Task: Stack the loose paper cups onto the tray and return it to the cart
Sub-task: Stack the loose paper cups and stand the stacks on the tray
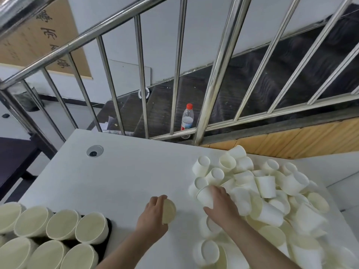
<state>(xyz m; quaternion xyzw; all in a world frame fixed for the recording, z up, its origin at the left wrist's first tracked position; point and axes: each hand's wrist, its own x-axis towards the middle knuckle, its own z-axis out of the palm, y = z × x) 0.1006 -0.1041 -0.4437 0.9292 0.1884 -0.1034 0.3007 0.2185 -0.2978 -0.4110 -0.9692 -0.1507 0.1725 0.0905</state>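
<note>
The left hand [153, 214] has its grip closed round an upright cup [168, 211] on the table [120, 171]. The right hand [221, 204] grips a second cup [205, 197] at the pile [272, 200] — stacks [58, 230] stand at the left.

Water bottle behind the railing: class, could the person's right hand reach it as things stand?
Probably not. The right hand grips a cup from the pile, and the water bottle stands beyond the table, behind the railing bars.

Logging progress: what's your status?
Left hand holds a cup. Right hand grips a cup from the loose pile. Nothing blocking.
</note>
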